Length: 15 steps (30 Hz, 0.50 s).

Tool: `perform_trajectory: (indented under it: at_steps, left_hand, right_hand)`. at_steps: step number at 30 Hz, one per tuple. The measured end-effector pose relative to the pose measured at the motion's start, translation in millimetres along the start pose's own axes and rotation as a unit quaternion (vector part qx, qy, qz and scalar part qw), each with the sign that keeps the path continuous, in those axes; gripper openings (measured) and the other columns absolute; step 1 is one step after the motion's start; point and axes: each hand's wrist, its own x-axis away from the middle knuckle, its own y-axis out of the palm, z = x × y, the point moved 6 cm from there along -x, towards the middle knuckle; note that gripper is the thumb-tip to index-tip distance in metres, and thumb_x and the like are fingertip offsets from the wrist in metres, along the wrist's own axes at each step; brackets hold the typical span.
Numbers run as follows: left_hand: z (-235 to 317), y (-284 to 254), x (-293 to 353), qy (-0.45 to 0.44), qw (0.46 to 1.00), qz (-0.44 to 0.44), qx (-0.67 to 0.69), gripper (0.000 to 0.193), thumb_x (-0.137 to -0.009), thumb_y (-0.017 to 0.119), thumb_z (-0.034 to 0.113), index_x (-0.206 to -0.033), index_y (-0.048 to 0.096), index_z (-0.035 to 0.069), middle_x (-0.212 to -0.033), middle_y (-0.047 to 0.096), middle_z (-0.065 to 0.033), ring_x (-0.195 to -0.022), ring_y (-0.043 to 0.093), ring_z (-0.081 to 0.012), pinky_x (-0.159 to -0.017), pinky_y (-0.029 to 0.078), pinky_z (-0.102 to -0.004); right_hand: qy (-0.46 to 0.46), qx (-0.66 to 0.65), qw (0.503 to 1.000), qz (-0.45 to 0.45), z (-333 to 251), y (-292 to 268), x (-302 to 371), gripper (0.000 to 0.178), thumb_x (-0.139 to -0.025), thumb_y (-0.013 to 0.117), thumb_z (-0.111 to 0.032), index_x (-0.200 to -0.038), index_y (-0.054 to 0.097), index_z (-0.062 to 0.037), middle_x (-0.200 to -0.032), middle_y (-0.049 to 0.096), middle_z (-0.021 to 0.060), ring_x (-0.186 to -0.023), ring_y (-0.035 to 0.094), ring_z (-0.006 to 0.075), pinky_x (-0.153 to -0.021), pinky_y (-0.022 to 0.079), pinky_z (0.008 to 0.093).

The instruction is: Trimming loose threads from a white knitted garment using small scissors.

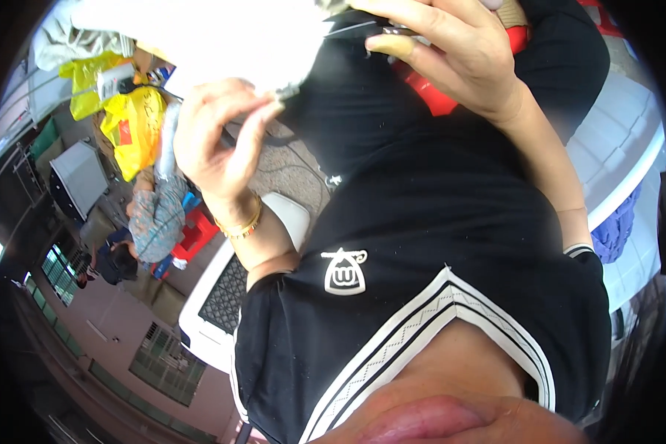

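Pinches a small grey piece (287, 92) in the left hand (218, 137), at the lower edge of a white glare (222, 44). Grips a thin tool (400, 31) in the right hand (462, 55) (yellow at the thumb tip (391, 46)), over black clothing (362, 140). Has yellow bags (135, 133) farther off at left.

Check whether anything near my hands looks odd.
Yes, on your right hand: the thumb tip looks yellow, unlike the rest of that hand, perhaps from a covering. White glare hides details beside your left hand.
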Motion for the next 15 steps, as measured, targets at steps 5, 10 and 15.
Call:
perform_trajectory:
  at_steps: [5,10,15]
  left_hand:
    - [21,7,-23,0.046,0.99,0.035,-0.131,0.019,-0.07,0.081,0.0,-0.086,0.071,0.002,-0.08,0.064,-0.0084,-0.072,0.061,-0.0193,-0.064,0.048,-0.0283]
    - [35,34,-56,-0.052,0.988,0.017,-0.147,0.02,-0.075,0.08,0.003,-0.093,0.072,0.004,-0.085,0.063,-0.0085,-0.071,0.06,-0.0186,-0.064,0.049,-0.0285]
    - [21,48,-67,-0.062,0.973,-0.011,-0.221,0.023,-0.078,0.08,0.02,-0.096,0.073,0.008,-0.09,0.063,-0.007,-0.077,0.063,-0.0219,-0.067,0.05,-0.0322]
  right_hand:
    - [0.08,-0.059,0.992,0.073,23,-23,13,0.039,-0.08,0.078,-0.004,-0.116,0.066,0.005,-0.083,0.059,0.0084,-0.068,0.055,0.0152,-0.059,0.042,0.0267]
    - [0.083,-0.063,0.991,0.082,26,-28,19,0.038,-0.08,0.077,-0.003,-0.116,0.066,0.0053,-0.083,0.058,0.008,-0.067,0.053,0.0151,-0.059,0.042,0.0264]
    - [0.105,-0.09,0.99,0.038,32,-16,19,0.039,-0.081,0.078,-0.007,-0.117,0.066,0.0035,-0.083,0.059,0.0096,-0.069,0.056,0.0162,-0.06,0.043,0.027]
